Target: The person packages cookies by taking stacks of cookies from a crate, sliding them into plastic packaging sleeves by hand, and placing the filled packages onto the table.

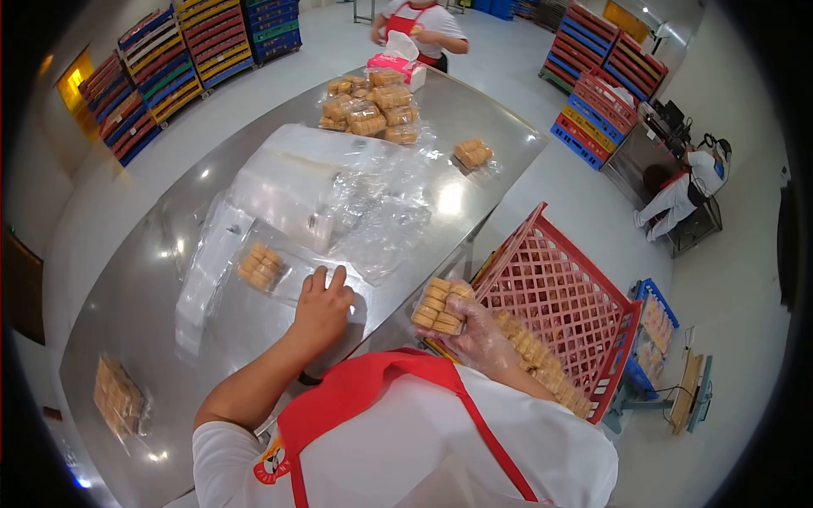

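Observation:
My left hand [323, 306] is bare, its fingers spread at the open end of a clear bag; whether it pinches the film is hard to tell. Inside that bag lies a block of biscuits [260, 266]. In my right hand [476, 326], which wears a clear plastic glove, is a tray of biscuits [438, 306], held over the table's near edge beside the red crate. Flat clear bags [284, 182] and crumpled film [385, 224] spread over the metal table [127, 313]. Packed biscuits [367, 117] are piled at the far end.
A red crate [550, 292] with rows of biscuits stands at the right. Single packs lie at the table's right [472, 153] and lower left [117, 396]. A tissue pack [398, 69] sits near a person in a red apron [419, 24]. Another person [690, 182] stands far right.

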{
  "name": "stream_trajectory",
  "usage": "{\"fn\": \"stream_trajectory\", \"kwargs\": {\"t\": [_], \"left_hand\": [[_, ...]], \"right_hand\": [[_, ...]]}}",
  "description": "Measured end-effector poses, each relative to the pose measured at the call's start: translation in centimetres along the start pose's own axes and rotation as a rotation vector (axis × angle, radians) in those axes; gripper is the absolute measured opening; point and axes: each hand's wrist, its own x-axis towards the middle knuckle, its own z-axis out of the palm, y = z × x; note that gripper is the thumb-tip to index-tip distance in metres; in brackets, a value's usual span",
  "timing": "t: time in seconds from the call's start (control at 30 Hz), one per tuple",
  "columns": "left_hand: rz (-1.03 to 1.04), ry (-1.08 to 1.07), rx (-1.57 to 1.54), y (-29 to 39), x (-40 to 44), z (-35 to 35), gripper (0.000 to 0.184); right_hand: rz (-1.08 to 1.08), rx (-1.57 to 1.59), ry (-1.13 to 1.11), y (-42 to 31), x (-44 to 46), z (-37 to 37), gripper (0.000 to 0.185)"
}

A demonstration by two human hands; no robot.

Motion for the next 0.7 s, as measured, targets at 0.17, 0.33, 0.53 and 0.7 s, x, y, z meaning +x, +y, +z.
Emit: {"fn": "stream_trajectory", "kwargs": {"t": [0.17, 0.33, 0.53, 0.7], "left_hand": [[-0.137, -0.154, 0.009, 0.5, 0.6, -0.5, 0.02], [-0.136, -0.124, 0.119, 1.0, 2.0, -0.9, 0.022], [-0.167, -0.415, -0.046, -1.0, 2.1, -2.8, 0.044], [-0.213, -0.502, -0.237, -2.7, 3.8, -8.4, 0.052]], "right_hand": [[0.009, -0.046, -0.006, 0.4, 0.7, 0.0, 0.063], [-0.03, -0.133, -0.074, 0.6, 2.3, 0.7, 0.068], [0.097, -0.072, -0.21, 1.9, 4.9, 3.3, 0.07], [-0.202, -0.189, -0.348, 5.6, 7.4, 8.0, 0.074]]}}
